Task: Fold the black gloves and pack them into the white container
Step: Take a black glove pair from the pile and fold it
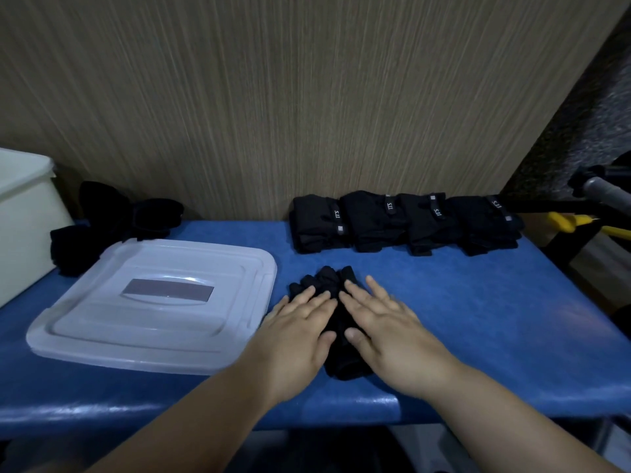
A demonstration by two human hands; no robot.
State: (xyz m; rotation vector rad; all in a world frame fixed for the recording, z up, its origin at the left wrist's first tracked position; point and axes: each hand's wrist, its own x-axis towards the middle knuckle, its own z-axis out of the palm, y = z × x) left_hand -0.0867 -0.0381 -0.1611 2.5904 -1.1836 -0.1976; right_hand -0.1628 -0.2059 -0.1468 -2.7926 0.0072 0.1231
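Straight, released fingers of the left hand and the right hand press flat on a black fabric glove lying on the blue padded surface, gripping nothing. To fold it well, smooth outward from the middle and square the glove's tips before doubling it over. A row of folded black gloves lines the back; a loose black pile lies beside the white plastic container, with its translucent lid nearby.
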